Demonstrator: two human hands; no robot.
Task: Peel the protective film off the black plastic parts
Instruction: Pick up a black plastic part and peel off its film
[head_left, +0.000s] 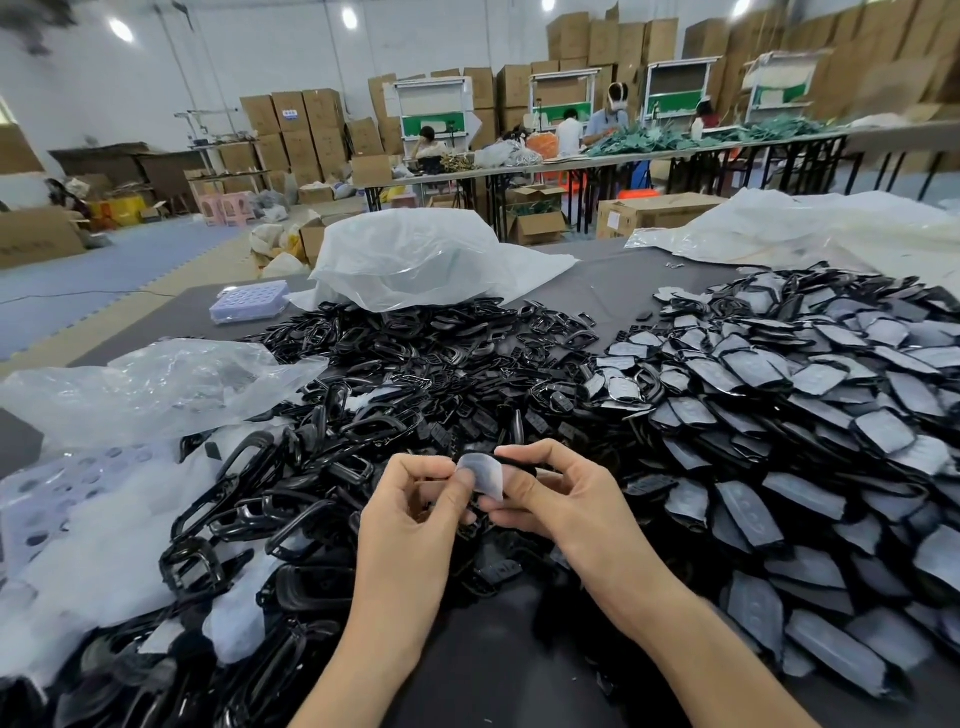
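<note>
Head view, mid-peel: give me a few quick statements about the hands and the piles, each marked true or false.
1. The left hand pinches the pale film. True.
2. The right hand lies flat on the table and holds nothing. False: it grips the black part that the film is coming off.
3. The film-covered pile lies on the person's right. True.
4. The purple tray sits right next to the hands. False: it lies far off at the table's left edge, near the white plastic bag.
</note>
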